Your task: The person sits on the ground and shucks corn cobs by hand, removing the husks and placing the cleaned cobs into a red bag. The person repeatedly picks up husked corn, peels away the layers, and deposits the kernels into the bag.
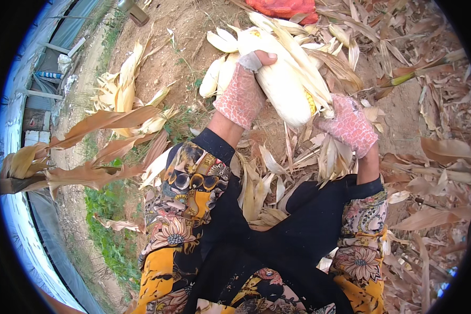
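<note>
My left hand (243, 90), in a worn pink patterned glove with grey tape around the thumb, grips an ear of corn (284, 84) from its left side. Pale husk covers most of the ear, and yellow kernels show near its lower right. At the lower end, my right hand (349, 123), in a matching glove, holds the husk leaves by the stalk end. More ears of corn in pale husk (210, 78) lie on the soil just beyond my hands. Loose dry husks (255, 192) lie between my legs.
A red mesh sack (286, 8) lies at the top. A bottle-like container (133, 12) is at the upper left. Dry corn leaves (447, 176) cover the ground at the right. A dry corn stalk (23, 182) juts in from the left, before a low structure with sheeting (51, 239).
</note>
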Demonstrator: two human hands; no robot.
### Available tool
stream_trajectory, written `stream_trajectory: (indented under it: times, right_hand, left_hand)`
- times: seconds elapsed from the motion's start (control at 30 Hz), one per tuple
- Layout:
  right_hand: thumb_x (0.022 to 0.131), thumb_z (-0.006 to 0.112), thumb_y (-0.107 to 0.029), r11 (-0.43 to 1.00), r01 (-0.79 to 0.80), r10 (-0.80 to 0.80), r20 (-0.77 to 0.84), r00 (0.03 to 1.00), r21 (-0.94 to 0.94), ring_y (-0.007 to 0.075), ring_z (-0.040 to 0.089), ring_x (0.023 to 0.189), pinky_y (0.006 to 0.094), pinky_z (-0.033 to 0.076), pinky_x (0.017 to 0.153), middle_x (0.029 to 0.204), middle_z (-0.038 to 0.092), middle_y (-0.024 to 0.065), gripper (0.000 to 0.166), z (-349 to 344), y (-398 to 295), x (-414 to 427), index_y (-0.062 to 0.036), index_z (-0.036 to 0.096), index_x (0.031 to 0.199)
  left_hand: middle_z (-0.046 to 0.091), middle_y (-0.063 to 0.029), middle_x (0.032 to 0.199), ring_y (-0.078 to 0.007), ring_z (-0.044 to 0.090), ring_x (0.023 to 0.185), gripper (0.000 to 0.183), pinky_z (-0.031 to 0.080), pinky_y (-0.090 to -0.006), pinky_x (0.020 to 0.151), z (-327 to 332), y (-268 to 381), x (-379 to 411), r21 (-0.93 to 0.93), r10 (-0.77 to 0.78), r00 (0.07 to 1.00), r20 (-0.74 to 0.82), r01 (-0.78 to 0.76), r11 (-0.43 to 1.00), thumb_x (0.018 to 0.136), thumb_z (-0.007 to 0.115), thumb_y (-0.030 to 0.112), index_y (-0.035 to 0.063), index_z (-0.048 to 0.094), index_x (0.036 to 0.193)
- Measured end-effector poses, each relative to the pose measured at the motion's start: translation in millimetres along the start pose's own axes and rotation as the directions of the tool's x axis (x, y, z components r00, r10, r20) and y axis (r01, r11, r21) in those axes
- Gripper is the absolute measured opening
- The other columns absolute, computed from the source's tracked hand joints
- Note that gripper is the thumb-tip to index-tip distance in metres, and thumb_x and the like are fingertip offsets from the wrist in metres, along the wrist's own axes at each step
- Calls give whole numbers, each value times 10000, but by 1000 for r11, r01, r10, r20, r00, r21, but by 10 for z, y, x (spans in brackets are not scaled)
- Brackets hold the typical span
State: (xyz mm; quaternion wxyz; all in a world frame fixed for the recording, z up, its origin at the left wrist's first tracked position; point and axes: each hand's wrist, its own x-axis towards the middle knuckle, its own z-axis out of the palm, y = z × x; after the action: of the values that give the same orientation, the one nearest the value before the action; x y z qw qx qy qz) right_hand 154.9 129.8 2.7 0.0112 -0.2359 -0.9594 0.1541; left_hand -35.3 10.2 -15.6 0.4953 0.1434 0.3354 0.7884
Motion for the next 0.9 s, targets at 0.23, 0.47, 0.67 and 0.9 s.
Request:
stream_trajectory:
  times: [0.23, 0.47, 0.67, 0.9]
  right_hand:
    - [735, 689, -222, 908, -213, 318, -262, 911, 362, 278, 609, 873, 387, 468, 811, 915, 638, 151, 478, -69, 204, -148, 22, 565, 1126]
    - [755, 571, 96, 502, 411, 744, -622, 245, 761, 188, 626, 779, 275, 524, 692, 933, 627, 136, 347, -150, 1259, -727, 43, 553, 1098]
    - [728, 702, -211, 680, -719, 526, -779, 341, 145, 339, 614, 840, 383, 483, 749, 930, 634, 207, 488, 67, 2022, -2536, 44, 548, 1114]
    - [724, 657, -458, -49, -999, 903, -428, -39, -12, 388, 535, 1067, 453, 426, 895, 1142, 569, 232, 701, 252, 2102, -4587, -32, 450, 1241]
  left_hand:
    - [566, -157, 1069, -306, 582, 992, 582, 477, -442, 900, 87, -3, -71, -86, 21, 1000, 18, -19, 996, 662, 592, 193, -20, 439, 1182]
    - [577, -151, 906, -307, 601, 814, 556, 521, -420, 760, -117, 206, -119, 28, 64, 984, -168, -60, 998, 652, 635, 257, 18, 473, 1128]
    - [612, -144, 911, -300, 621, 812, 480, 528, -409, 752, -148, 172, 16, 57, 85, 952, -293, -71, 996, 738, 628, 314, 17, 512, 1097]
    - [611, -135, 987, -293, 613, 864, 420, 508, -418, 798, -174, 79, 115, 30, 23, 952, -306, -15, 999, 779, 615, 310, 23, 541, 1077]
